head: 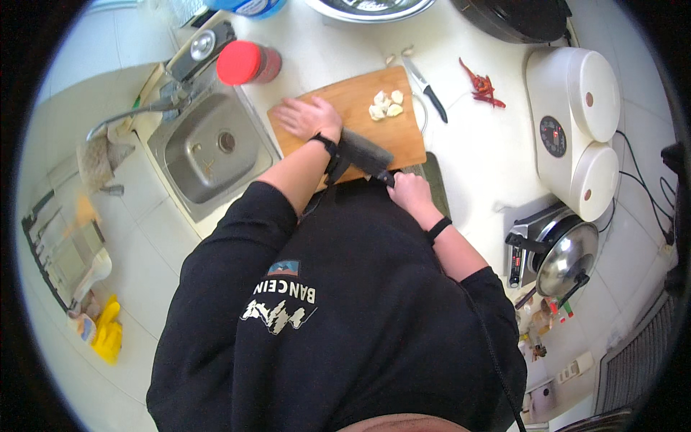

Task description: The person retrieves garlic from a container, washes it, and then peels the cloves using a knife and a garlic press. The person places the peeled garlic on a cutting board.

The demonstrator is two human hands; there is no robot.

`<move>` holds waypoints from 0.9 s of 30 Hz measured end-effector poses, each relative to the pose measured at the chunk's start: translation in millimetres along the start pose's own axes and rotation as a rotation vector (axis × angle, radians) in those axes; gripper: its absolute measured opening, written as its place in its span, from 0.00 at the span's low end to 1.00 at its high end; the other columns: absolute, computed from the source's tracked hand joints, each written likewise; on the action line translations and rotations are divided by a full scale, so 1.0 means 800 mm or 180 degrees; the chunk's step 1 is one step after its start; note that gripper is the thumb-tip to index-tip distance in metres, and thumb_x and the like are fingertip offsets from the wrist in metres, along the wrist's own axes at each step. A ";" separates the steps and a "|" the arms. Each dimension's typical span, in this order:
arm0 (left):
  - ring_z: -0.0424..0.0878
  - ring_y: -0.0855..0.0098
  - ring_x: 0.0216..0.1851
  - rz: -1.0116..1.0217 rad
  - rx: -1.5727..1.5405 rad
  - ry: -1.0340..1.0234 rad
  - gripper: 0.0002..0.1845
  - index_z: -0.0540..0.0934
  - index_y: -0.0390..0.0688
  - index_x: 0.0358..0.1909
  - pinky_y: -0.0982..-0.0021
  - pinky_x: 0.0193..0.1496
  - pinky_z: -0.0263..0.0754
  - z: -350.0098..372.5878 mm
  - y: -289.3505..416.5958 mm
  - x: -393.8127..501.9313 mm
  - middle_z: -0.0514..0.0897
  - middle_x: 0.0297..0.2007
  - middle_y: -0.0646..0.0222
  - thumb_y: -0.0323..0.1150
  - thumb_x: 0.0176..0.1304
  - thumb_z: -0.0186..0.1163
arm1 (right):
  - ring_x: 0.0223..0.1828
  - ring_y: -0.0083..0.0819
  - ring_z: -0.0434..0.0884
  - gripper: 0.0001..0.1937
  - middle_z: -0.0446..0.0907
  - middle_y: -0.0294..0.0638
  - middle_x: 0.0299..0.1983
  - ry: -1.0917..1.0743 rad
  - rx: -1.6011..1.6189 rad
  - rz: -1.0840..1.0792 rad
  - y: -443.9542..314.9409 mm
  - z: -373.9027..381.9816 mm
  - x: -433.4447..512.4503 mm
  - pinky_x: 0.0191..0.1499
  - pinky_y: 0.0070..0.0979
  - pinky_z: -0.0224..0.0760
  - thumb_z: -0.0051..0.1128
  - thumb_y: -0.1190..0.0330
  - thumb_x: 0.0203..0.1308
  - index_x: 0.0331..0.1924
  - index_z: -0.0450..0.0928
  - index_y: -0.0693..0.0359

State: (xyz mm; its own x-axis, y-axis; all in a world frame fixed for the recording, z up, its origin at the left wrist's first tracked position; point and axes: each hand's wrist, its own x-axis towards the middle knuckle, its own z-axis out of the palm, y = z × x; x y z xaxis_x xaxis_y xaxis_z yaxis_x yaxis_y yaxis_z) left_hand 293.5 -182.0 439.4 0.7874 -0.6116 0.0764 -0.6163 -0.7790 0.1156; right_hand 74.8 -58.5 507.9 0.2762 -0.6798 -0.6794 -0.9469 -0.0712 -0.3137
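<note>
My right hand [411, 193] grips the handle of a cleaver [363, 150], whose broad dark blade lies over the near part of a wooden cutting board [351, 100]. My left hand [309, 116] is spread over the board's left side with nothing in it; whether the palm touches the wood cannot be told. Several garlic cloves [380, 105] sit in a group near the board's upper right. Just beyond the board's right edge lies a small knife [426, 89] with a black handle. Dried red chilies [484, 89] rest farther right on the white counter.
A steel sink [208, 154] is on the left, with a red-lidded jar [240, 62] above it. A metal bowl [371, 6] stands at the top. To the right are a white twin-lidded appliance [567, 127] and a lidded pan [567, 259] on a cooktop.
</note>
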 end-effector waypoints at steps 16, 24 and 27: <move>0.57 0.47 0.75 -0.0182 -0.0891 -0.0805 0.40 0.61 0.31 0.71 0.49 0.76 0.46 -0.035 -0.010 0.017 0.63 0.71 0.40 0.51 0.67 0.50 | 0.38 0.50 0.86 0.14 0.85 0.51 0.31 0.0576 0.0261 -0.0014 0.009 0.007 -0.014 0.40 0.44 0.80 0.65 0.57 0.56 0.31 0.81 0.60; 0.83 0.55 0.52 0.2648 -0.2055 -0.2865 0.22 0.79 0.39 0.59 0.61 0.56 0.77 -0.055 0.104 0.108 0.84 0.52 0.50 0.38 0.66 0.59 | 0.15 0.24 0.68 0.13 0.68 0.33 0.15 -0.0924 0.3661 0.0042 0.091 0.011 -0.083 0.20 0.26 0.62 0.58 0.68 0.59 0.22 0.67 0.60; 0.84 0.55 0.50 0.3382 -0.1600 -0.2724 0.22 0.80 0.43 0.59 0.60 0.55 0.78 -0.036 0.179 0.078 0.86 0.50 0.52 0.39 0.64 0.61 | 0.11 0.19 0.64 0.14 0.65 0.28 0.13 -0.1147 0.4455 -0.0123 0.111 0.015 -0.100 0.15 0.20 0.56 0.57 0.69 0.61 0.21 0.65 0.55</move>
State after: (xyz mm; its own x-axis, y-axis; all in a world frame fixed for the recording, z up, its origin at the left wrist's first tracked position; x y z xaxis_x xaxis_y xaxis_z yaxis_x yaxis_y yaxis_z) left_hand 254.9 -327.3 489.5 -0.3872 -0.8912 -0.2362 -0.6824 0.1048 0.7234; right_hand -29.5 -1.7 525.9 0.5232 -0.4614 -0.7165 -0.0611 0.8183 -0.5716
